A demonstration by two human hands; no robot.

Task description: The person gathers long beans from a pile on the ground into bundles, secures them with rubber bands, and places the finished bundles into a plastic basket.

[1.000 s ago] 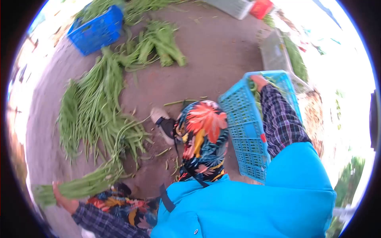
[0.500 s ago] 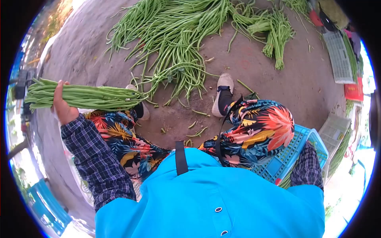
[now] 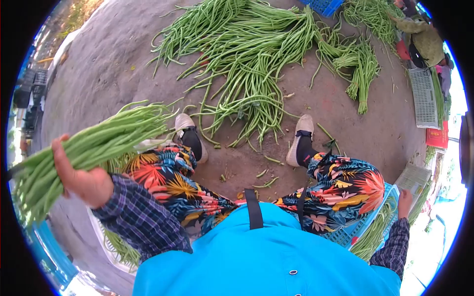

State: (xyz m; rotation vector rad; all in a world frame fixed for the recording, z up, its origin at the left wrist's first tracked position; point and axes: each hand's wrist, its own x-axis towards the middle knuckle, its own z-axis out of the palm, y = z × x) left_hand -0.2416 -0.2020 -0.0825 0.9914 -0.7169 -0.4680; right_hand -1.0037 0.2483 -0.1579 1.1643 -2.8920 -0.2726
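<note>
A thick bunch of long green beans [image 3: 106, 135] is in my left hand [image 3: 84, 180], whose fingers wrap round it near its left end. The bunch slants above my left thigh, its tips pointing up and right. On the far right, my right hand [image 3: 405, 200] is beside a blue crate [image 3: 386, 197] with long beans inside, near its edge. The right fingers are small and blurred, so whether they hold anything is unclear. Between and beyond my shoes lies a large loose pile of long beans [image 3: 247, 59] on the ground.
Tied bunches [image 3: 364, 79] lie right of the pile. A blue crate [image 3: 323, 6] is at the top. Another person [image 3: 424, 39] is at the upper right by a white crate [image 3: 423, 96] and a red box [image 3: 437, 134]. A light crate with beans stands at my left.
My left hand has moved down with the bunch, which now tilts up to the right. My right hand has come into view beside the blue crate. The view has shifted, showing more beans in both side crates.
</note>
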